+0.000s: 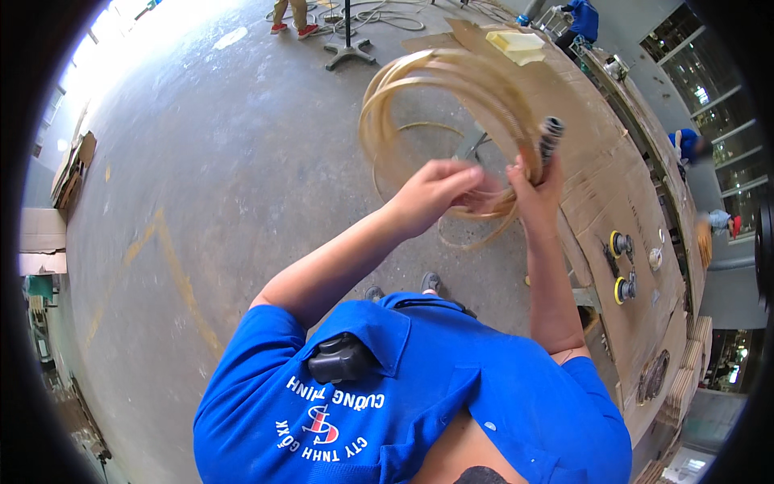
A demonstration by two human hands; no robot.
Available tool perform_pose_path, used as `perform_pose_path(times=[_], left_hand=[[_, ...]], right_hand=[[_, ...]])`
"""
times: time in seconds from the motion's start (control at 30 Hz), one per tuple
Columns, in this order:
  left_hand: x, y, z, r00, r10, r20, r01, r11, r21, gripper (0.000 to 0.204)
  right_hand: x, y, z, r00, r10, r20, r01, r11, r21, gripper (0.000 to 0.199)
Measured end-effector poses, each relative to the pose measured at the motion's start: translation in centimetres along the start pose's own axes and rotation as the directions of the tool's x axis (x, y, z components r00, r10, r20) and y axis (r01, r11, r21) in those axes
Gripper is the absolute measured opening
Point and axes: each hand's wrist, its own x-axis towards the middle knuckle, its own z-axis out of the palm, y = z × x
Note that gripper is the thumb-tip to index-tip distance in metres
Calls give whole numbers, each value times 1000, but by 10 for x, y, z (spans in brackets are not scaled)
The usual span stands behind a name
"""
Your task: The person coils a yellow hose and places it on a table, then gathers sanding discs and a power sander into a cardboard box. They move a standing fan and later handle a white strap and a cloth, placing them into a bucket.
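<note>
A coil of yellowish, translucent hose hangs raised in front of me, its loops blurred by motion. My right hand is closed around the right side of the coil. Beside that hand a dark, ribbed metal-looking fitting sticks up. My left hand is at the lower edge of the loops, and its fingertips are smeared, so whether they grip the hose is unclear. A looser length of hose droops beneath the coil.
At right runs a cardboard-covered bench bearing two yellow-rimmed round sanders, a tape roll and a pale yellow block. A stand with a splayed base is ahead, near another person's red shoes. Co-workers are beyond the bench.
</note>
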Motion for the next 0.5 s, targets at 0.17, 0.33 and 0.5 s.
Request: perform_pose_path(times=[0.17,0.33,0.5], left_hand=[[-35,-66,-20,740,-578,344,589,804,85,82],[6,-122,-64,867,-389,-311,13,642,-766,82],[-15,-39,-244,694,-158,-702,-423,700,-575,24]], right_hand=[[20,-42,-4,976,54,-211,26,933,359,50],[12,-61,-2,995,68,-79,-11,827,561,52],[-9,-58,-55,998,6,57,-27,922,385,56]])
